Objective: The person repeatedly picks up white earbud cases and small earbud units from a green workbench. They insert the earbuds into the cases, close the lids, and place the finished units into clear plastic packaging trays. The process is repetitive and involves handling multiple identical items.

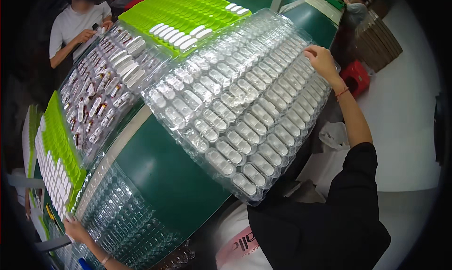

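Observation:
At the lower left, my left hand (pixel 77 230) reaches to the near corner of a bright green moulded tray (pixel 70 161). Its fingers close on a white oval piece (pixel 69 216), one of several lying along that tray. My right hand (pixel 322 62) is over the far right edge of a stack of clear plastic blister trays (pixel 235 105). Thumb and fingers of that hand are pinched together; whatever is between them is too small to make out. Rows of oval pockets fill the clear trays, with whitish oval shapes showing in them.
A second green tray (pixel 155 8) with some white pieces lies at the back. Beside it sits a clear tray of small brownish-red and white parts (pixel 94 93). More clear trays (pixel 117 208) rest on the green table (pixel 165 161). A person (pixel 80 25) works across; a red stool (pixel 355 79) stands right.

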Demonstrator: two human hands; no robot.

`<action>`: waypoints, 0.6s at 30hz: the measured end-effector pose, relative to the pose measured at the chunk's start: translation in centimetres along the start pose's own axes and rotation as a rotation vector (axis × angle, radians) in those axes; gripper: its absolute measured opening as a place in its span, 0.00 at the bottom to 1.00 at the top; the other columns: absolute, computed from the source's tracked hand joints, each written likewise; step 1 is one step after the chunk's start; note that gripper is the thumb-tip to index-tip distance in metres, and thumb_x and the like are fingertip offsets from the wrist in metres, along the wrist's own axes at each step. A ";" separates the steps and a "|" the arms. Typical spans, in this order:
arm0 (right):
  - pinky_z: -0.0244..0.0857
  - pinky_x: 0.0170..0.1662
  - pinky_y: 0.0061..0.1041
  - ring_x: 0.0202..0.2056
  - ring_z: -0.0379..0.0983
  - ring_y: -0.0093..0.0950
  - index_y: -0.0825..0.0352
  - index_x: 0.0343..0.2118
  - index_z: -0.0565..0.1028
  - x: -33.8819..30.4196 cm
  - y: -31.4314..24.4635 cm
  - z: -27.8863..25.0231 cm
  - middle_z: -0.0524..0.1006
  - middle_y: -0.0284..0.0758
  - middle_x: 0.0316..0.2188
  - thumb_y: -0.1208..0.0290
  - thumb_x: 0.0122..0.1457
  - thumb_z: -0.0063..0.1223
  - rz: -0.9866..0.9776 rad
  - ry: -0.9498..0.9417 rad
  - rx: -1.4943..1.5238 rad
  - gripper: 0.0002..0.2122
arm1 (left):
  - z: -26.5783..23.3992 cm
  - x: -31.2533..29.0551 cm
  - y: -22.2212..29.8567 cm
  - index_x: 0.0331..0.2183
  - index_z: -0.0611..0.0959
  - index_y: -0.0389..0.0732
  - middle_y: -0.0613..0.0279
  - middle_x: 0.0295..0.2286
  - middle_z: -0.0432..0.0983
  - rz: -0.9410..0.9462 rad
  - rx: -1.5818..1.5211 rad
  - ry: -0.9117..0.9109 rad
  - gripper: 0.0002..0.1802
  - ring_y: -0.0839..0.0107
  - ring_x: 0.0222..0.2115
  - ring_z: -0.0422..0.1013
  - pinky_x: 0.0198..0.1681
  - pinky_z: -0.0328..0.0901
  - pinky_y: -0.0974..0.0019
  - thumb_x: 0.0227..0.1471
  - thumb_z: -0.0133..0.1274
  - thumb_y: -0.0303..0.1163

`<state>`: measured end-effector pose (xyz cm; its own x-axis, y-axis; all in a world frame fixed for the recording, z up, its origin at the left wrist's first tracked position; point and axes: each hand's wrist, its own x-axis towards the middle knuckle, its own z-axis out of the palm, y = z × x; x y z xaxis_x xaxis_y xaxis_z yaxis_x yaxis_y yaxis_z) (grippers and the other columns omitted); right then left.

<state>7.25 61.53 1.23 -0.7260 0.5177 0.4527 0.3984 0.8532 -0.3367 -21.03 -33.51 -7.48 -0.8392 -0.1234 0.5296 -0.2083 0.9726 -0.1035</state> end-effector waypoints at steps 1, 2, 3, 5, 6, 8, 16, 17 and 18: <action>0.69 0.35 0.29 0.29 0.77 0.34 0.67 0.31 0.79 -1.0 2.2 -1.9 0.79 0.40 0.27 0.70 0.51 0.56 0.084 -0.054 -0.094 0.07 | -3.1 -0.4 4.1 0.40 0.79 0.34 0.43 0.32 0.77 0.069 -0.069 0.040 0.17 0.48 0.33 0.72 0.35 0.65 0.51 0.53 0.52 0.37; 0.69 0.35 0.29 0.29 0.77 0.34 0.67 0.30 0.79 -2.0 3.7 -2.8 0.79 0.40 0.27 0.69 0.51 0.56 0.163 -0.116 -0.167 0.08 | -7.0 -1.3 7.5 0.43 0.79 0.36 0.44 0.35 0.77 0.132 -0.121 0.085 0.16 0.51 0.36 0.72 0.36 0.65 0.53 0.53 0.53 0.31; 0.68 0.35 0.30 0.30 0.77 0.35 0.67 0.30 0.79 -2.7 4.4 -3.0 0.79 0.39 0.27 0.68 0.50 0.56 0.153 -0.205 -0.143 0.08 | -10.7 -2.6 10.3 0.44 0.79 0.36 0.46 0.36 0.76 0.173 -0.211 0.128 0.15 0.53 0.37 0.72 0.36 0.65 0.55 0.53 0.52 0.30; 0.68 0.35 0.31 0.30 0.76 0.35 0.66 0.30 0.78 -3.6 3.9 -4.0 0.78 0.39 0.27 0.68 0.49 0.56 0.110 -0.383 -0.129 0.08 | -15.5 -6.5 14.7 0.45 0.78 0.36 0.50 0.38 0.76 0.226 -0.415 0.193 0.15 0.58 0.38 0.72 0.37 0.66 0.59 0.54 0.51 0.27; 0.68 0.35 0.32 0.31 0.76 0.36 0.66 0.30 0.78 -4.3 3.5 -4.0 0.78 0.38 0.27 0.69 0.49 0.55 0.123 -0.350 -0.199 0.08 | -17.6 -8.1 16.1 0.46 0.78 0.35 0.50 0.40 0.75 0.272 -0.399 0.192 0.16 0.59 0.39 0.72 0.38 0.66 0.61 0.55 0.51 0.28; 0.68 0.36 0.34 0.33 0.75 0.38 0.65 0.30 0.77 -5.1 2.4 -3.7 0.77 0.38 0.27 0.70 0.48 0.54 0.146 -0.286 -0.333 0.07 | -21.0 -11.0 17.9 0.47 0.77 0.34 0.50 0.43 0.74 0.361 -0.362 0.191 0.17 0.61 0.40 0.72 0.41 0.66 0.65 0.57 0.50 0.31; 0.67 0.38 0.38 0.34 0.72 0.42 0.65 0.30 0.74 -5.8 6.6 -2.4 0.76 0.40 0.30 0.72 0.48 0.54 -0.024 -0.010 -0.457 0.06 | -27.2 -19.1 22.7 0.45 0.75 0.28 0.48 0.37 0.75 0.319 -0.745 0.243 0.17 0.60 0.35 0.74 0.39 0.71 0.63 0.52 0.55 0.22; 0.67 0.38 0.38 0.33 0.72 0.42 0.66 0.30 0.73 -5.4 5.2 -2.3 0.76 0.40 0.29 0.73 0.49 0.54 -0.076 0.081 -0.449 0.06 | -27.1 -20.7 23.1 0.44 0.75 0.27 0.48 0.37 0.75 0.153 -0.976 0.195 0.17 0.60 0.35 0.74 0.39 0.71 0.63 0.52 0.56 0.23; 0.67 0.38 0.38 0.33 0.71 0.43 0.67 0.29 0.73 -4.9 3.6 -2.4 0.76 0.41 0.29 0.73 0.49 0.54 -0.127 0.172 -0.440 0.05 | -27.5 -22.1 23.6 0.44 0.75 0.27 0.47 0.37 0.75 -0.022 -1.203 0.147 0.17 0.60 0.35 0.74 0.40 0.72 0.62 0.52 0.56 0.23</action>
<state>13.62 62.16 -0.20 -0.6958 0.3796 0.6098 0.5389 0.8372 0.0937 6.40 -2.42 1.59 -0.7598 -0.1947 0.6204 0.4439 0.5417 0.7138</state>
